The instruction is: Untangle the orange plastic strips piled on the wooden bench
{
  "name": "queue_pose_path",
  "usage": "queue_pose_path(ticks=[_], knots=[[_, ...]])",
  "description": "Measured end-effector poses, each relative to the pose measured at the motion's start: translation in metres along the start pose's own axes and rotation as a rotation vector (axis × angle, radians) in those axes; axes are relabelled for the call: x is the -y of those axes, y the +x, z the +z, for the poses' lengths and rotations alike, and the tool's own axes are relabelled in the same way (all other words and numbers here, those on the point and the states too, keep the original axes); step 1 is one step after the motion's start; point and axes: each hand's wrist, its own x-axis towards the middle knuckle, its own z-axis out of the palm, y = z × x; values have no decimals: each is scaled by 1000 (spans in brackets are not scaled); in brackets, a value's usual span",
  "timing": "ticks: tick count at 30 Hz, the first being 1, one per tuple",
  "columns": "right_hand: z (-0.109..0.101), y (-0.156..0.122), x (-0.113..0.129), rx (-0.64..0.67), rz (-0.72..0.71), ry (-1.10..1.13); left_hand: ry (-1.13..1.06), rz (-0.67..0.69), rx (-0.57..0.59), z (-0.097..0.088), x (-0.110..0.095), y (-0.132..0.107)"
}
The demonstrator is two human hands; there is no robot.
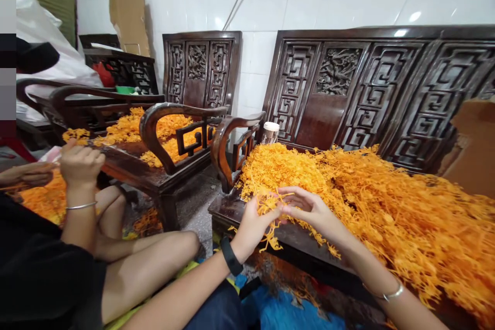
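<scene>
My left hand [253, 224], with a black band on its wrist, is closed around a small bunch of orange strands [270, 205] that hangs down below it. My right hand [311, 211], a silver bangle on its wrist, pinches the same bunch from the right, fingertips touching the left hand. Both hands hover over the front left corner of a dark carved wooden bench [235, 209]. A big heap of the same orange strands [386, 201] covers the bench seat to the right.
Another person sits cross-legged at the left, a raised hand [79, 162] with a bangle holding orange strands. A dark wooden armchair [185, 129] behind holds more orange strands. A white cup [269, 132] stands on the bench's back left corner. Cardboard [477, 144] leans at the right.
</scene>
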Motion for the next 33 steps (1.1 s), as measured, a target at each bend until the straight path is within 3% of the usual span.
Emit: queue_pose_path(ticks=[8, 12, 20, 23, 27, 33], knots=[[2, -8, -11, -151, -18, -26, -43, -10, -34, 1, 0, -2], [0, -13, -12, -152, 14, -58, 6, -21, -9, 3, 0, 0], [9, -18, -16, -361, -179, -196, 64, -126, -19, 7, 5, 0], [11, -18, -19, -286, -176, -189, 68, -68, -24, 8, 3, 0], [12, -17, -22, -140, -98, -13, 65, -80, -38, 9, -2, 2], [12, -16, -20, -120, 56, -29, 144, -11, -175, 4, 6, 8]])
